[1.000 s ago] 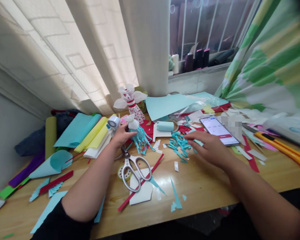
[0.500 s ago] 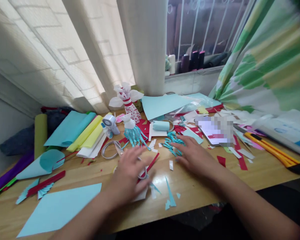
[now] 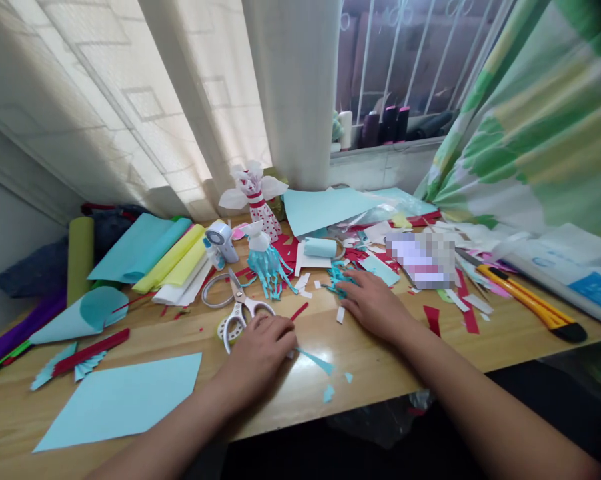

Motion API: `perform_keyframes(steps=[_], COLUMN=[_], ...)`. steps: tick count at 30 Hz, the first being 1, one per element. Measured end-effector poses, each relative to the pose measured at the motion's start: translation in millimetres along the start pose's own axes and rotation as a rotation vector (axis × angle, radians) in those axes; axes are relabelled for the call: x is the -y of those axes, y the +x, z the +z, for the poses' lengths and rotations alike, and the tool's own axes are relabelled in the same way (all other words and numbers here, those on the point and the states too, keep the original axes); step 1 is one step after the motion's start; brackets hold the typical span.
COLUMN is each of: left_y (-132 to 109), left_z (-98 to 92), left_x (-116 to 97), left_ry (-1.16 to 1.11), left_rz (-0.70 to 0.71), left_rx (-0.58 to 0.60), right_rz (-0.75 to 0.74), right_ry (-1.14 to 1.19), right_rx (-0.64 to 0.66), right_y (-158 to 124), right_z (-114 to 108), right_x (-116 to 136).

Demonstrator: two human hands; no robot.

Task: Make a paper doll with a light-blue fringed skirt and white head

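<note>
My left hand [image 3: 261, 352] rests low on the table just right of the white-handled scissors [image 3: 240, 313], its fingers curled down together. Under and beside its fingertips are paper scraps; a thin blue sliver [image 3: 316, 361] sticks out to the right. What the fingers hold, if anything, is hidden. My right hand [image 3: 375, 303] lies with fingers stretched over a small heap of blue fringed paper strips [image 3: 336, 275], touching its right side. Behind the scissors stands a little figure with a white top and blue fringe [image 3: 265, 260].
A light-blue sheet [image 3: 125, 403] lies front left, near rolled coloured papers [image 3: 135, 250]. A tape roll [image 3: 213, 293] sits beside the scissors. Toward the right are a phone [image 3: 420, 260], a yellow utility knife [image 3: 535, 303] and red scraps [image 3: 431, 320]. A dotted paper bouquet [image 3: 260, 207] stands behind.
My left hand has come down onto the table, its spread fingers curling in, and the scissors show more fully. One long blue sliver no longer shows; another points right. My right hand stays at the blue strips.
</note>
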State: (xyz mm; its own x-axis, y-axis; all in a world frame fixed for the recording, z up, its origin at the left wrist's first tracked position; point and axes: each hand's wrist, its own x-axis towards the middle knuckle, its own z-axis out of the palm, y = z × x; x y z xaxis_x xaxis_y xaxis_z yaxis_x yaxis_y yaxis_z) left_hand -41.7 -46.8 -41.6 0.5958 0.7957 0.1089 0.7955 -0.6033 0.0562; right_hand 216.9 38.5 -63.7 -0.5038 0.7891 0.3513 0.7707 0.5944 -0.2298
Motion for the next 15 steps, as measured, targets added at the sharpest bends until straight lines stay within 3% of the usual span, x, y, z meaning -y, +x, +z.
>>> perform_keyframes(steps=[5,8,10,11,13,15], left_y=[-6,0,8,12,23,37], left_z=[-11.6,-22.9,-29.7,-31.7,-30.5,-21.4], left_x=[7,-9,-31,-45,-74,-100], left_ry=[0.034,-0.01,-0.103,-0.149,-0.247,-0.276], left_rz=[-0.087,-0.065,0.091,0.256,0.524,0.513], left_rx=[0.002,-0.094,-0.167,-0.222,-0.145,-0.133], right_rz=[-0.033,-0.097,-0.023,0.067,0.157,0.131], right_ry=[0.127,0.312,0.828,1.092,1.523,1.738], right_rx=[-0.069,-0.057,0.008,0.088,0.392,0.775], right_y=[-5,-6,-6,-5,-6,-8], right_z=[-8,-13,-17,-19,-18,-12], right_x=[20,48,69,79,101,122])
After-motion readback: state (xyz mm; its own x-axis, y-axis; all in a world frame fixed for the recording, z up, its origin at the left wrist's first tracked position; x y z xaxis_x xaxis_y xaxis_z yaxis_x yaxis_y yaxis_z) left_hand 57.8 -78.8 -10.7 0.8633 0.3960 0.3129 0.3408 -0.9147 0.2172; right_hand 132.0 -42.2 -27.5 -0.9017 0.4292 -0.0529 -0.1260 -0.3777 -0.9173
